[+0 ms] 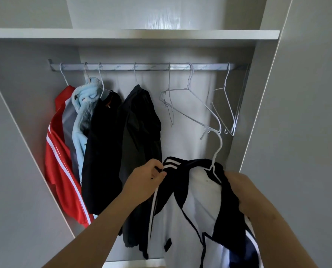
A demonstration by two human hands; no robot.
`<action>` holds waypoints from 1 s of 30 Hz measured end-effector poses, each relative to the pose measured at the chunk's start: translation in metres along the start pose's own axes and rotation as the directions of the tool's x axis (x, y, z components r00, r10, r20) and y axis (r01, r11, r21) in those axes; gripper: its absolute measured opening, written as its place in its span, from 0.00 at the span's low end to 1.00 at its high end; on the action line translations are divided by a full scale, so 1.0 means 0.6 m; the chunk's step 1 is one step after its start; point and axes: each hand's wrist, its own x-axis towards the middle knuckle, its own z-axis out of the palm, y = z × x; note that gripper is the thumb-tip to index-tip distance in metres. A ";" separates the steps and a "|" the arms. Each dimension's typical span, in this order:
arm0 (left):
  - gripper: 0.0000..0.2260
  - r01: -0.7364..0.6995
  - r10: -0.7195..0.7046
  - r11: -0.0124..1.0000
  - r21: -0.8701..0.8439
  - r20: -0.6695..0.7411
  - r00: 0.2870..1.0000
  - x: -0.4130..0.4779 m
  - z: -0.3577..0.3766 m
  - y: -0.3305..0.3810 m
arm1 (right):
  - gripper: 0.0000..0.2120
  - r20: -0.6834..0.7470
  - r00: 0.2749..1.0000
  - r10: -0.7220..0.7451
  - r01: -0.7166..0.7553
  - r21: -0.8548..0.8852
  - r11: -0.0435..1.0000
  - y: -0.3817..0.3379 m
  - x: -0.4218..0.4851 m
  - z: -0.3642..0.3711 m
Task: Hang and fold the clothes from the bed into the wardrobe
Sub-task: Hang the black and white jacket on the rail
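Note:
A navy and white track jacket (198, 206) hangs open on a white wire hanger (216, 151) that I hold up in front of the wardrobe, below the metal rail (145, 66). My left hand (147, 178) pinches the jacket's striped left shoulder. On the other side, my right hand (238, 182) grips the right shoulder, its fingers hidden in the fabric. The hanger's hook points up and is off the rail, close to the empty hangers.
On the rail hang a red jacket (62, 161), a light blue fleece (83, 113), a black top (101, 151) and a dark garment (140, 132). Empty wire hangers (188, 105) fill the right part. A shelf (134, 33) spans above; wardrobe walls stand on both sides.

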 end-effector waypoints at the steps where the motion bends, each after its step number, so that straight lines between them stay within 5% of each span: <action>1: 0.05 0.018 -0.018 1.000 -0.020 0.011 1.000 0.001 0.001 0.002 | 0.13 0.039 0.999 0.016 -0.017 0.013 1.000 0.002 -0.003 0.007; 6: 0.08 0.068 -0.068 0.997 -0.039 -0.006 0.998 0.011 0.001 0.005 | 0.16 0.275 0.957 0.096 -0.135 0.127 0.983 0.005 -0.020 0.038; 11: 0.03 0.114 -0.116 0.987 -0.112 -0.016 0.993 0.033 -0.014 -0.011 | 0.10 0.444 0.895 -0.027 -0.098 0.256 0.962 -0.013 -0.012 0.060; 17: 0.05 0.090 -0.095 0.993 -0.073 -0.068 0.993 0.067 -0.039 -0.017 | 0.13 0.435 0.883 -0.173 0.014 0.346 0.938 -0.055 0.004 0.100; 30: 0.04 0.051 -0.117 0.972 -0.230 -0.281 0.952 0.249 -0.128 -0.069 | 0.09 0.289 0.938 -0.192 0.093 0.323 0.942 -0.150 0.105 0.221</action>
